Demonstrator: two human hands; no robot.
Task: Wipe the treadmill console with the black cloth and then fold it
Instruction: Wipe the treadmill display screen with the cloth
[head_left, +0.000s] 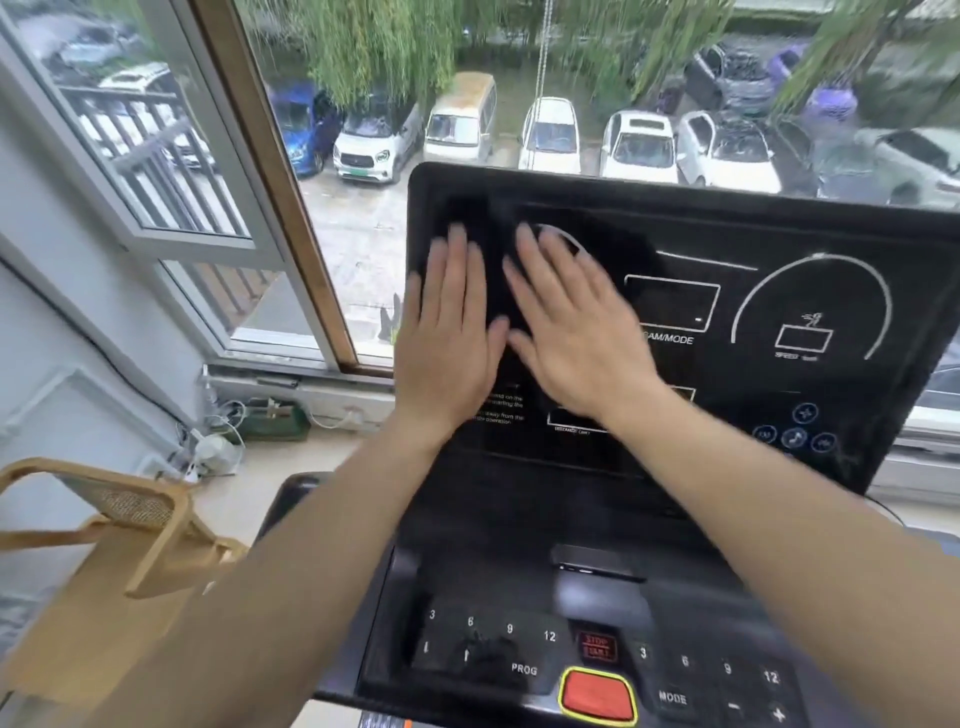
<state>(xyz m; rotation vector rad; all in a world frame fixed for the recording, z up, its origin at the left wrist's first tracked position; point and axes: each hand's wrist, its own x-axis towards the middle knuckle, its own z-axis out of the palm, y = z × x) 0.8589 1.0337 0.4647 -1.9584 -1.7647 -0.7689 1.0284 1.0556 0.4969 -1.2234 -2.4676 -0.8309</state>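
Right now you are pressing your left hand and right hand flat, fingers spread, on the black cloth lying against the treadmill console, upper left. Sliding downward risks hitting the stop button.

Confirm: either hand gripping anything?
No grip. Left hand and right hand lie flat, fingers spread, pressing the black cloth against the console.
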